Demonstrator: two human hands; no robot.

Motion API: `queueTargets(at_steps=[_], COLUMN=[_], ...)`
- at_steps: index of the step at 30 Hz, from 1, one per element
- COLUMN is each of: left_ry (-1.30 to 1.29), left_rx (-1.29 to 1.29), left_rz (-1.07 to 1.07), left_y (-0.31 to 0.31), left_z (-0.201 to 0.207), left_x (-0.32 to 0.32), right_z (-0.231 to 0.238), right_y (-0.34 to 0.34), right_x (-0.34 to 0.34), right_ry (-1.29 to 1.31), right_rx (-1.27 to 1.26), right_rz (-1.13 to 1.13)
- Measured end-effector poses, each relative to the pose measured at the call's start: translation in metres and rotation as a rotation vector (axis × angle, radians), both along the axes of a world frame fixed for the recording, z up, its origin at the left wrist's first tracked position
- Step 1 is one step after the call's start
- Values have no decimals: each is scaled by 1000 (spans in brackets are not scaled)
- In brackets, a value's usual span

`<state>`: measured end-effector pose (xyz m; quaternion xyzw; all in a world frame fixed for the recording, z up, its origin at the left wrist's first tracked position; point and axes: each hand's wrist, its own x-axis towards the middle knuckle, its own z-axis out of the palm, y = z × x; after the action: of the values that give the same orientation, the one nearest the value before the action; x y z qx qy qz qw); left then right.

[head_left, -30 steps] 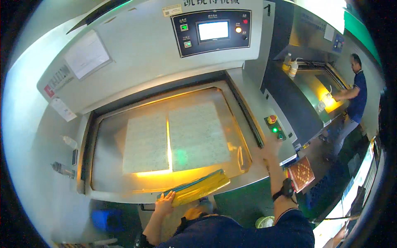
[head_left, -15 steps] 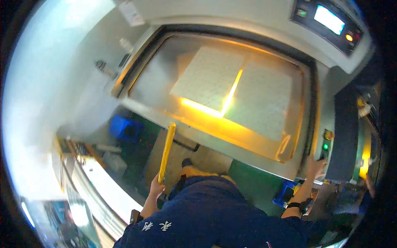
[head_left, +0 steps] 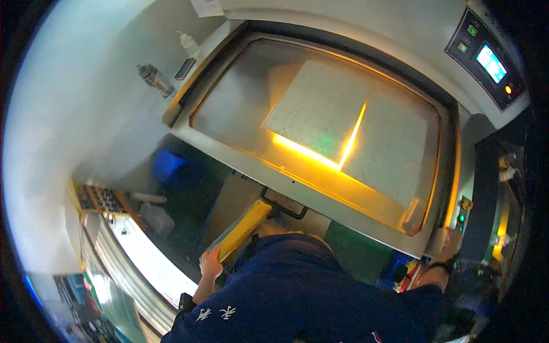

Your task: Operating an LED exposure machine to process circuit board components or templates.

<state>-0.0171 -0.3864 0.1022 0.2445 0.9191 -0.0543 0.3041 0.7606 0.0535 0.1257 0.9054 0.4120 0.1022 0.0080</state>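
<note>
While the left hand (head_left: 211,264) grips a yellow bundle (head_left: 245,230), the right hand (head_left: 450,242) lies near green-lit controls (head_left: 463,216), finger spread indeterminable.

The left hand (head_left: 211,264) is curled in a grip and the right hand (head_left: 451,242) extends far out sideways.

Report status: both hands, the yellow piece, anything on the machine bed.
Left hand gripping yellow piece by one end, clear of machine bed. Right hand near green-lit button, fingers unclear. Pale sheets lying on bed.
</note>
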Motion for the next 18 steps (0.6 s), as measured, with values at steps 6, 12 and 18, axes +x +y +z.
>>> queueTargets(at_steps=[6, 12, 18], left_ry=[76, -36, 114], left_rx=[113, -22, 464], left_rz=[-796, -1258, -1259], left_y=[146, 277, 277], left_z=[-34, -119, -272], left_x=[-92, -92, -60], right_z=[15, -35, -53], right_y=[25, -162, -252], right_x=[-246, -441, -449], right_ry=[353, 419, 624], right_rx=[-481, -374, -662], right_rz=[284, 875, 713])
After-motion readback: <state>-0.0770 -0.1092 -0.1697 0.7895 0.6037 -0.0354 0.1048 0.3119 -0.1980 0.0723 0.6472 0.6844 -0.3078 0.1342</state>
